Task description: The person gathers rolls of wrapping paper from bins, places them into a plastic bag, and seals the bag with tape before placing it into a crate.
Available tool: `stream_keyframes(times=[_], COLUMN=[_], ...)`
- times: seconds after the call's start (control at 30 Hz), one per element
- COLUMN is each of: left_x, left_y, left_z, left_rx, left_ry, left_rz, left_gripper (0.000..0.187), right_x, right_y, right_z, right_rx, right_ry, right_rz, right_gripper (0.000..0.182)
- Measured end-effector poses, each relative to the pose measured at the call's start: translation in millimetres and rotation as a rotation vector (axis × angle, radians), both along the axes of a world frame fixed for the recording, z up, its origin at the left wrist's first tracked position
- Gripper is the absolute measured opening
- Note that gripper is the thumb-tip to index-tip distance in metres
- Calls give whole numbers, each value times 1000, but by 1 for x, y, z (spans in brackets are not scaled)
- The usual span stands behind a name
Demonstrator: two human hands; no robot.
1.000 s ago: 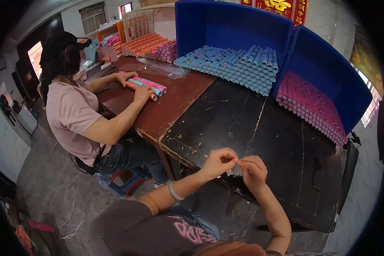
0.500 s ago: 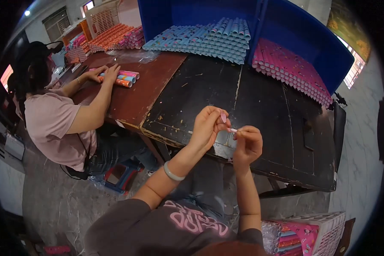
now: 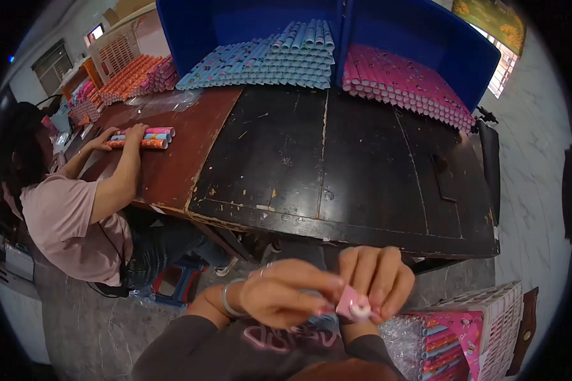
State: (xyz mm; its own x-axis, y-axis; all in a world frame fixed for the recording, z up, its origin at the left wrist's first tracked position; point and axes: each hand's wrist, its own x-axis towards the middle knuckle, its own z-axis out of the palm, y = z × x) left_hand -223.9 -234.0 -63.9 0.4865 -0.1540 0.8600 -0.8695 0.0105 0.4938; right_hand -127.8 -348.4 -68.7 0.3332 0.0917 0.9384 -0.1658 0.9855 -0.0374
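Note:
In my right hand [image 3: 378,279] is a small pink piece [image 3: 348,301] with a rounded white part at its lower end, pinched between thumb and fingers. I cannot make out exactly what the piece is. My left hand [image 3: 292,292], partly smeared by motion, has its fingers drawn together at the piece's left edge. Whatever lies between those fingertips is too blurred to name. Both hands are low, close to my body, in front of the black tabletop's [image 3: 267,165] near edge.
Stacks of light blue tubes [image 3: 260,66] and pink tubes [image 3: 407,79] fill blue bins [image 3: 248,22] at the back. At left, a co-worker [image 3: 70,203] rests both hands on several patterned tubes [image 3: 140,141]. A white crate [image 3: 499,330] with wrapped tubes stands lower right.
Both my hands have come down and back from above the table edge towards my body. The view has shifted. The co-worker's hands are still on the tubes.

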Motion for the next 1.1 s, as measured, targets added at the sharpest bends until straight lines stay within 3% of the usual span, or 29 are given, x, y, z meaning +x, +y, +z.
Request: stream_keyframes(times=[0.03,0.07,0.17,0.37,0.47,0.53,0.77,0.87,0.93,1.0,1.07,1.1], left_x=[-2,-1,1,0,-1,2,9,9,9,3,0,-6], left_y=[-4,-20,-20,-25,-28,-30,-41,-37,-25,-9,15,31], left_z=[2,-2,7,6,9,7,5,-6,-15,-14,-1,-6], left_rx=[-12,-217,-163,-208,-230,-230,-300,-329,-329,-307,-308,-200], left_ry=[-53,-177,-276,-308,-308,-322,-430,-507,-558,-600,-321,-149], left_rz=[-140,-150,-246,-264,-225,-201,-243,-193,-168,-138,144,376], left_gripper=[23,19,17,16,15,14,10,9,9,10,14,17], right_x=[-1,-8,-23,-19,-23,-34,-51,-59,-64,-57,-60,-55], right_y=[-3,-8,-21,-23,-27,-22,-30,-23,-17,-4,5,9], right_z=[10,15,27,30,23,22,10,2,5,17,19,20], right_rx=[39,45,-50,-85,-28,86,106,213,139,28,-189,-177], right_ry=[-119,-119,-127,-196,-216,-32,49,113,236,150,43,41], right_rz=[22,26,22,39,-112,-268,-258,-314,-220,-191,-248,-212], right_gripper=[10,6,7,9,12,15,16,17,19,19,12,12])
